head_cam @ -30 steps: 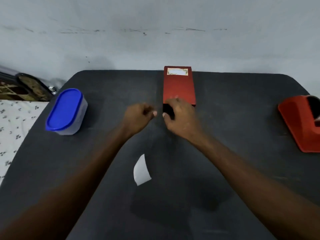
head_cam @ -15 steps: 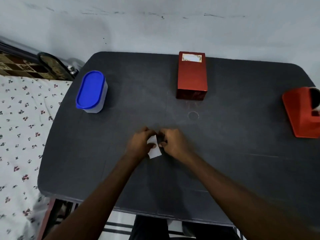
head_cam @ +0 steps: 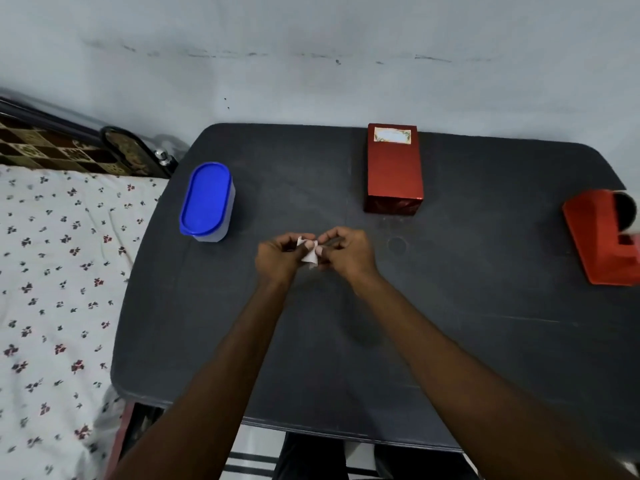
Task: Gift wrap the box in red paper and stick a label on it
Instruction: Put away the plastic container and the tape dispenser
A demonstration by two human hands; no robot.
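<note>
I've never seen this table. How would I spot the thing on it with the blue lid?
Start from the dark table against the pale wall, then look to its left side, next to the flowered bedsheet. There stands the oval container, apart from the person's hands and left of the red wrapped box. Its bright blue lid marks it out: the other big things on the table are red.
</note>
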